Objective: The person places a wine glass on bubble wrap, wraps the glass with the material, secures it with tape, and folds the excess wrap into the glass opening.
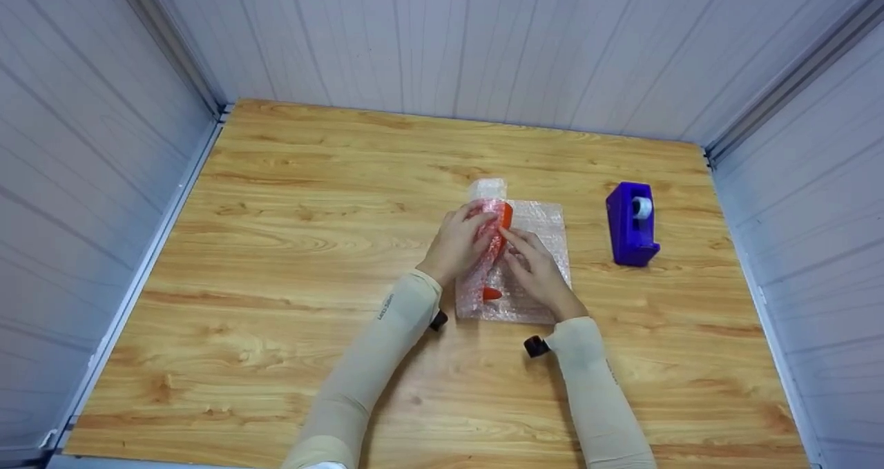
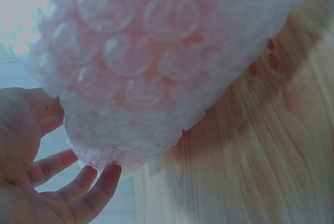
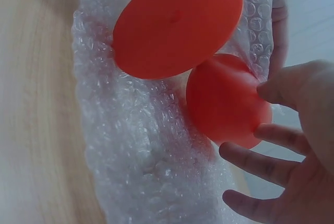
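Red object point(image 1: 507, 219) on the bubble wrap point(image 1: 541, 218), near the middle of the table point(image 1: 276, 248). The left part of the wrap lies folded over it; red shows bare along the fold's edge at the far end and again at the near end. The right wrist view shows a flat disc point(image 3: 177, 28) and, just beside it, a rounded part point(image 3: 224, 101); whether they join is hidden.

The left hand point(image 1: 458, 242) rests over the fold, its fingers spread and lightly bent, tips touching the wrap without curling round it. The right hand point(image 1: 537, 269) is likewise spread, thumb and a fingertip against the rounded part; it touches rather than grasps.

Possible faults: no tape is visible on the fold, so it could spring back if the left hand lifts. The smooth, rounded part could roll or slide from under the fold if the right hand pushes unevenly. A skewed fold could leave the red ends exposed, and hard pressing could burst bubbles.

To the right, well apart, stands a purple dispenser point(image 1: 628, 231) with a tape roll point(image 1: 642, 208). Pale walls point(image 1: 428, 41) enclose the table.
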The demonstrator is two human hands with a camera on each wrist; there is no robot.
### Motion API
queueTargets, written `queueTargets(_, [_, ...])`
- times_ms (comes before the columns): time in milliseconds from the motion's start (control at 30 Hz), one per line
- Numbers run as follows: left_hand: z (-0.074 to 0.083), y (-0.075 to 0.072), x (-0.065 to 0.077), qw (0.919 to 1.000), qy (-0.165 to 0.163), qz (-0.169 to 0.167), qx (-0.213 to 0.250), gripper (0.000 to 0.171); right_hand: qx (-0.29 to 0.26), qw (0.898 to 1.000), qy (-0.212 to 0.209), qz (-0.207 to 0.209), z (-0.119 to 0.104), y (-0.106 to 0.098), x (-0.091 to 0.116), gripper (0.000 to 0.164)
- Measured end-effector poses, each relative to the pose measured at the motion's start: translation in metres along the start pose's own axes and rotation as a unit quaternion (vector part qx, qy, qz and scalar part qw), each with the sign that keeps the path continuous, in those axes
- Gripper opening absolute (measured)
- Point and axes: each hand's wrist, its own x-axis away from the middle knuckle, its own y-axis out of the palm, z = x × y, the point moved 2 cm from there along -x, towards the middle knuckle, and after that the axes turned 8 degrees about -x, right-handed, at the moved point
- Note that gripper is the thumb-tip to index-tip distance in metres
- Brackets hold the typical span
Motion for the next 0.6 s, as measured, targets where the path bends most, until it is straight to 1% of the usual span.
queueTargets(67, [-0.001,-0.001,0.0,0.9999,0.001,0.006,0.013,0.045,0.002,1.0,0.002,-0.001,0.0,-0.001,0.0,0.048])
queueTargets(133, [-0.003,-0.001,0.001,0.9994,0.004,0.02,0.028,0.047,0.001,1.0,0.0,-0.003,0.0,-0.002,0.0,0.047])
queueTargets(267, [-0.009,-0.001,0.002,0.9968,0.021,0.058,0.05,0.039,0.0,1.0,-0.009,-0.006,0.001,-0.002,0.0,0.046])
queueTargets(333, [-0.011,-0.001,0.002,0.9958,0.032,0.067,0.053,0.035,-0.001,1.0,-0.013,-0.004,0.001,-0.002,0.0,0.046])
queueTargets(367, [-0.011,0.0,0.002,0.9956,0.037,0.067,0.053,0.035,-0.003,1.0,-0.014,-0.003,0.0,-0.003,0.0,0.046])
queueTargets(433, [-0.011,0.0,0.001,0.9962,0.038,0.058,0.053,0.036,-0.007,1.0,-0.015,0.001,0.0,-0.003,-0.001,0.045])
queueTargets(500, [-0.011,-0.001,0.001,0.9973,0.033,0.042,0.051,0.038,-0.012,1.0,-0.014,0.004,0.0,-0.004,-0.001,0.044])
queueTargets(600, [-0.01,0.0,0.0,0.9983,0.021,0.022,0.05,0.039,0.003,1.0,-0.019,0.011,0.0,-0.004,-0.001,0.041])
